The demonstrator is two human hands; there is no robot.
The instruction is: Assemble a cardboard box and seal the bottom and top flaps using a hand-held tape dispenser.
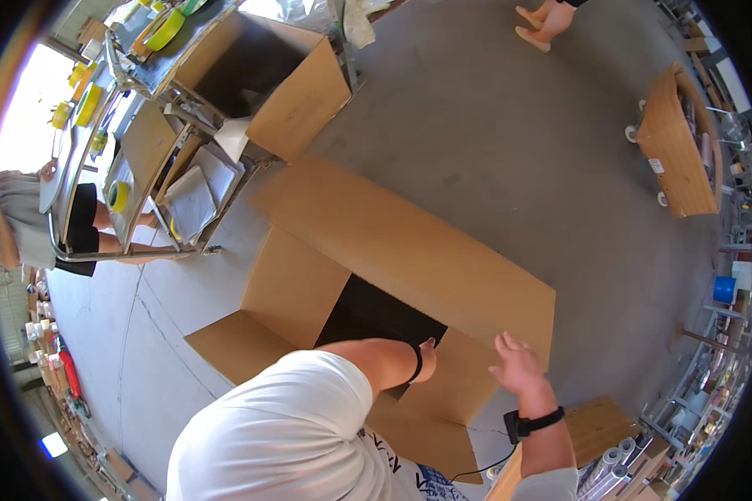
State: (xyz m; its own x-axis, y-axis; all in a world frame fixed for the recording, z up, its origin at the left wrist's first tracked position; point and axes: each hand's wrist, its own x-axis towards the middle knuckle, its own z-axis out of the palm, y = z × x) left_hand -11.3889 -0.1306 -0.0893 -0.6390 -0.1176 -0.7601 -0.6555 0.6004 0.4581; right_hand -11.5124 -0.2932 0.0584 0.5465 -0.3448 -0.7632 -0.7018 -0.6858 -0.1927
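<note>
A large brown cardboard box (409, 242) stands open on the grey floor right below me, its flaps spread outward and its inside dark. My left hand (426, 361) reaches down past the near flap into the box mouth; only the wrist with a black band and part of the hand show, so what it holds stays hidden. My right hand (518, 363) hovers with fingers apart just above the near-right flap (464, 384), touching or almost touching its edge. It wears a black wrist device with a cable.
A metal rack (134, 125) with yellow tape rolls and another open cardboard box (263, 75) stands at the upper left, a person beside it. A wooden crate on casters (681, 142) sits at the upper right. Another person's feet (543, 21) show at the top. Shelves line the right edge.
</note>
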